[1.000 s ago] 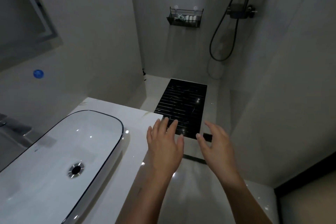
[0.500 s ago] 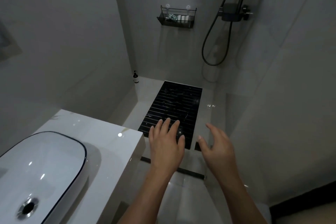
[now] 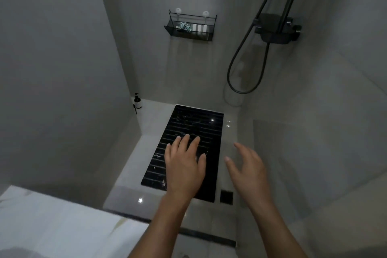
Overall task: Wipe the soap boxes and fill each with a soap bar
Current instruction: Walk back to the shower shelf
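Nearest to you, at lower left, the pale marbled counter corner (image 3: 52, 222) enters the view, blurred. Both your forearms reach forward over the shower threshold (image 3: 205, 234), a dark strip across the floor. Your left hand (image 3: 184, 165) is palm down, fingers straight and slightly spread, holding nothing; it shows in front of the black slatted floor panel (image 3: 188, 123), and contact with it cannot be told. Your right hand (image 3: 249, 172) is just beside it to the right, turned edge-on, fingers relaxed and loosely fanned, thumb apart, also holding nothing. Below and between the two hands a small square black drain (image 3: 226, 197) sits in the pale floor, just right of the panel's near corner. Farther back, in the left floor corner, a dark pump bottle (image 3: 137, 101) stands upright against the wall; its white label is too small to read. On the far wall hangs a black wire basket (image 3: 189, 35) from two white suction hooks; inside it are a teal-and-white item (image 3: 185, 26) and pale upright pieces (image 3: 200, 27), possibly the soap boxes or bars, but too small to confirm. At right, the black shower mixer (image 3: 276, 28) carries a looping hose (image 3: 240, 73). No readable writing or brand anywhere.
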`<state>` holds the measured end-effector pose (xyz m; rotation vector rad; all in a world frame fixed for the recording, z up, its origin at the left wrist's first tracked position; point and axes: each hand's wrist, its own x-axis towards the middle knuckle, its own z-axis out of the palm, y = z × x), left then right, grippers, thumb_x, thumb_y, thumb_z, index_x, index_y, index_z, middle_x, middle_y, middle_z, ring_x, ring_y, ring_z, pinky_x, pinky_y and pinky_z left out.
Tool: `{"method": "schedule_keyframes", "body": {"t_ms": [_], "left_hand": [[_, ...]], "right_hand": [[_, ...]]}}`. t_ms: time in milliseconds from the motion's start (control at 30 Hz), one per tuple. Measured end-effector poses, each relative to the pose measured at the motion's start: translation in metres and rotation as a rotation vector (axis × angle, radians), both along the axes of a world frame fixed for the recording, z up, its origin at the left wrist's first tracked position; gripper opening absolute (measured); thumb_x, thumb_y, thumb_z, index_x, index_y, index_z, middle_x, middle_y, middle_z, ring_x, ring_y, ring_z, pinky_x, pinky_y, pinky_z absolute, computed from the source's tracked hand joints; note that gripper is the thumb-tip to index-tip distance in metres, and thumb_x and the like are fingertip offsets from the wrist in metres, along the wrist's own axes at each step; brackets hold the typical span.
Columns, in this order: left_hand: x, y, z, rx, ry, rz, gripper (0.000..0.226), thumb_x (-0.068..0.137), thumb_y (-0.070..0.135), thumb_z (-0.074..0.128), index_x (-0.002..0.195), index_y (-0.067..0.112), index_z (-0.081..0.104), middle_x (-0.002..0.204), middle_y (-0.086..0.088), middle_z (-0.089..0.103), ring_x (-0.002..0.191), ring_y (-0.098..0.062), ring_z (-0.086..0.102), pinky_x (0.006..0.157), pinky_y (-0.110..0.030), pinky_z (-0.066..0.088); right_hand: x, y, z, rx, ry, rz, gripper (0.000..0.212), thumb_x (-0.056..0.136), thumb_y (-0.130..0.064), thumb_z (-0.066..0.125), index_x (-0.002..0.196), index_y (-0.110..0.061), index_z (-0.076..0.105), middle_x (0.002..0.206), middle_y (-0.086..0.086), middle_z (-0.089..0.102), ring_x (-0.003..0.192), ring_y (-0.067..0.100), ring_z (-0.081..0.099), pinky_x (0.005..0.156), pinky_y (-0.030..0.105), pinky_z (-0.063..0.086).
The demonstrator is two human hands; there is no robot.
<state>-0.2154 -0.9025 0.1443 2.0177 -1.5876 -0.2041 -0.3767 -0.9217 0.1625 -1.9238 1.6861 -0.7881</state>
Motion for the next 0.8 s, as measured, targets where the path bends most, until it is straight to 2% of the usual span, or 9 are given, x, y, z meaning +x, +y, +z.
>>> {"method": "schedule_keyframes", "body": {"t_ms": [267,567,800], "left_hand": [[0.063,-0.115,0.004,-0.002,0.023,0.015,0.052,0.098,0.040,0.049,0.147,0.028,0.041,0.156,0.000,0.036,0.147,-0.020,0.023,0.122,-0.047,0.013],[0.108,-0.231,-0.002,0.022,0.021,0.070,0.053,0.099,0.043,0.045,0.150,0.030,0.035,0.159,0.002,0.030,0.149,-0.018,0.017,0.122,-0.044,0.009],[0.143,-0.359,0.008,0.023,-0.053,0.133,0.053,0.100,0.044,0.043,0.150,0.030,0.034,0.159,0.003,0.029,0.148,-0.019,0.018,0.123,-0.041,0.005]], "right_hand": [[0.057,-0.115,0.007,-0.011,0.034,0.009,0.052,0.097,-0.030,0.063,0.145,-0.015,0.051,0.142,0.001,0.055,0.133,0.015,0.047,0.105,0.018,0.029],[0.107,-0.249,0.001,-0.006,0.022,0.089,0.053,0.098,-0.031,0.062,0.147,-0.016,0.049,0.144,0.002,0.054,0.135,0.017,0.046,0.114,0.032,0.036],[0.153,-0.392,-0.001,0.011,-0.025,0.150,0.053,0.097,-0.032,0.062,0.146,-0.016,0.050,0.145,0.004,0.054,0.135,0.019,0.047,0.112,0.031,0.036]]}}
